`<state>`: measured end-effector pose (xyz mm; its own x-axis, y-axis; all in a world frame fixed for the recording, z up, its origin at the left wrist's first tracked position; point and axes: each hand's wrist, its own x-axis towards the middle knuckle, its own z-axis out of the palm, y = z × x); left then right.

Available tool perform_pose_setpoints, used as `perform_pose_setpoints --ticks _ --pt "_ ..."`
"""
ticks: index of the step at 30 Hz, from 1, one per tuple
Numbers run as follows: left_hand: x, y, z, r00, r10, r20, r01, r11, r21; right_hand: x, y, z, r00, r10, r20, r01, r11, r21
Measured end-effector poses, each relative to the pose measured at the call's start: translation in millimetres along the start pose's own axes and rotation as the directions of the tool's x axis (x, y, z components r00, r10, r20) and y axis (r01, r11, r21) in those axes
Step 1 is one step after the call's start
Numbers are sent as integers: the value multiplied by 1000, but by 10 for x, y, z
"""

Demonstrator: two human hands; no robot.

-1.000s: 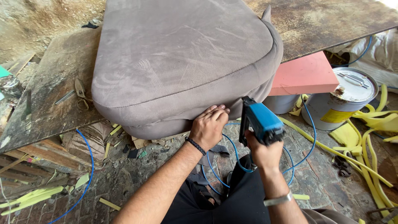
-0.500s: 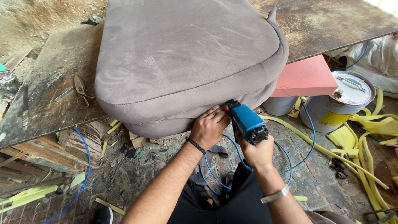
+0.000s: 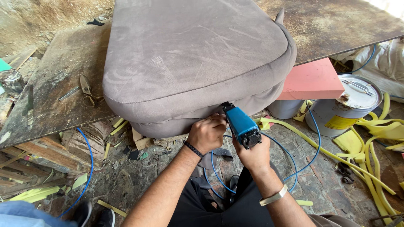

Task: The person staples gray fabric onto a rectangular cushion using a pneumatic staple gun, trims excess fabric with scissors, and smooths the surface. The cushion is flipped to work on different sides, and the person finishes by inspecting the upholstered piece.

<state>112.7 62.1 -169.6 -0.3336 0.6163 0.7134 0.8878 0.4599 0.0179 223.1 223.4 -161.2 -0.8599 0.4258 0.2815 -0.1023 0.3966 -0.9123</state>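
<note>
Pink foam block [image 3: 310, 80] and tin [image 3: 347, 104] beside cushion [image 3: 193, 59]

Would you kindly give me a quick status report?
Right hand grips blue staple gun. Left hand pinches fabric under grey cushion. Nothing obstructing.

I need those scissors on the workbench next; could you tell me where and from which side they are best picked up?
Grip the scissors by the looped handles at their near end, coming from the bench's front edge: they lie flat, blades pointing away, with bare board around them.
</note>
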Motion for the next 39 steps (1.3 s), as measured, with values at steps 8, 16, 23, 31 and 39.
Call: perform_pose_setpoints --ticks 8,16,23,31,39 --pt "16 21 -287 999 -31 28 34 991 -129 -64 -143 33 999 -39 27 40 999 -20" --pt "-32 -8 -401 1000 1 11 1 987 -160 -103 -162 256 991 -131 17 131 989 -65" --pt "-22 64 -449 998 -58 -27 51 976 -212 -182 -67 147 996 -62 -59 64 998 21" --pt "-38 79 -407 997 -79 -23 73 977 -199 -109 -16 215 987 -156 -46 156 988 -11" --pt "-80 144 -279 983 -138 -121 104 962 -251 -175 90 162 997 -47 -60 51 996 78"
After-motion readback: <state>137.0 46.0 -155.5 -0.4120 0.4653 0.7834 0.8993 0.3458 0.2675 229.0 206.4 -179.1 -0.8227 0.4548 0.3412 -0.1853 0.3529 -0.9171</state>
